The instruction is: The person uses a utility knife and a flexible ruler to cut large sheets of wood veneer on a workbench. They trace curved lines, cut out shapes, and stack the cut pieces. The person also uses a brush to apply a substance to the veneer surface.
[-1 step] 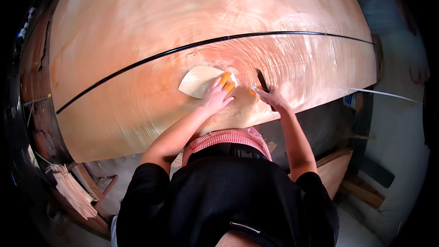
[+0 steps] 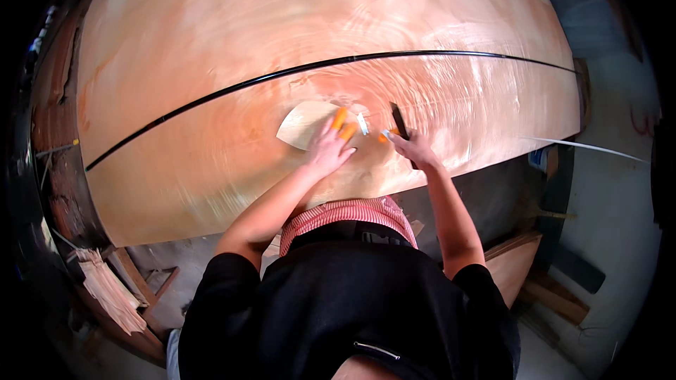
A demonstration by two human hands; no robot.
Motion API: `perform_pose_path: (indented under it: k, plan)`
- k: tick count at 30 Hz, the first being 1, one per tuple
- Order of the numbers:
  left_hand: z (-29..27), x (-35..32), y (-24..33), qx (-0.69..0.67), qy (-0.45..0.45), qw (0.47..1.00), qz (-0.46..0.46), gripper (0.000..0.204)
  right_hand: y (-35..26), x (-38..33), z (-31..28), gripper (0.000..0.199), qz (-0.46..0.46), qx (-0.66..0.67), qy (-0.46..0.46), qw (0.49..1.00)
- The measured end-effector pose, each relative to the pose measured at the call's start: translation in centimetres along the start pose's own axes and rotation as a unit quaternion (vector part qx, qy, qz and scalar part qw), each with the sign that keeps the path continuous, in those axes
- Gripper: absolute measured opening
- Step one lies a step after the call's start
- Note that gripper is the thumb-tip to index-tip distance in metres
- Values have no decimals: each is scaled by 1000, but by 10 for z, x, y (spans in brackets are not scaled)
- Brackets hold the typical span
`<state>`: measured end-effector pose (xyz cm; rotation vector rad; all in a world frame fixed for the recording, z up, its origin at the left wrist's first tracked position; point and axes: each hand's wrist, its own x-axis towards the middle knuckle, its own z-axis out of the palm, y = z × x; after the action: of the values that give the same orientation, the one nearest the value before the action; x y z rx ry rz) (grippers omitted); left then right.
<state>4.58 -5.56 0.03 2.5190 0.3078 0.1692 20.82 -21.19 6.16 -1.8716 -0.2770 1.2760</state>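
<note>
My left hand point(image 2: 329, 148) lies with fingers stretched out at the right end of a pale, leaf-shaped veneer piece point(image 2: 303, 124). Orange covers sit on some of its fingertips. Just right of those fingers, a small white strip point(image 2: 362, 123) is on the large wood veneer sheet point(image 2: 211, 35). My right hand point(image 2: 417, 149) is closed around a dark, flat, blade-like tool point(image 2: 399, 120), whose end points away from me. Orange and white show at this hand's fingertips too. The tool's exact kind is unclear.
A long thin black rod point(image 2: 282, 72) crosses the sheet beyond my hands. A white strip point(image 2: 588, 145) sticks out past its right edge. Splintered veneer scraps point(image 2: 109, 292) lie at the lower left, and wood boards point(image 2: 556, 299) at the lower right.
My left fingers have drawn slightly left, away from the small white strip, showing more of it. My right hand and the dark tool have shifted a little to the left.
</note>
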Motion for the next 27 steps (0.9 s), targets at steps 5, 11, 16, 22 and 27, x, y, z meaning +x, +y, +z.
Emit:
perform_pose_path:
  k: [5, 11, 16, 22, 27]
  plan:
    - [-25, -28, -23, 78, 74, 989, -102, 62, -46, 63, 95, 25, -119, 75, -48, 989]
    - [-26, -29, -26, 69, 83, 986, -127, 59, -28, 105, 124, 24, 6, -54, 21, 998]
    - [-30, -18, -39, 79, 108, 982, -134, 40, -30, 106, 124, 24, -3, -74, 24, 997]
    - [-24, 2, -50, 228, 14, 969, -95, 29, -31, 83, 120, 23, -56, -95, -7, 994]
    - [-21, 4, -52, 245, 14, 966, -83, 28, -33, 95, 91, 17, -138, -343, 5, 929]
